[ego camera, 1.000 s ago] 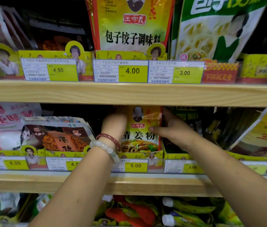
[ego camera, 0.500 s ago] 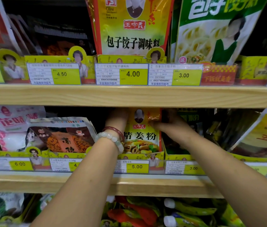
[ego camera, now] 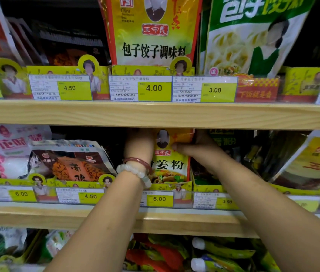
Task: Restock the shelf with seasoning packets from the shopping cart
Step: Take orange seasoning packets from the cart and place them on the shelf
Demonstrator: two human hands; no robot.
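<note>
A yellow ginger-powder seasoning packet [ego camera: 171, 165] stands upright in its yellow display box on the middle wooden shelf [ego camera: 57, 216], above the 5.00 price tag. My left hand [ego camera: 138, 145], with bead bracelets on the wrist, reaches in at the packet's left edge; its fingers are hidden behind the upper shelf board. My right hand [ego camera: 196, 150] grips the packet's top right corner, thumb across the front. The shopping cart is out of view.
The upper shelf board [ego camera: 155, 114] sits just above both hands. An orange-and-brown packet [ego camera: 72, 163] and a pink-and-white bag [ego camera: 8, 152] lie left; dark green packets [ego camera: 223, 142] and a yellow packet [ego camera: 318, 160] stand right. Large dumpling-seasoning bags [ego camera: 153, 30] fill the top shelf.
Both hands have pushed slightly deeper and higher into the shelf with the packet, and my right hand has closed further over its top right corner. The view moved a little closer.
</note>
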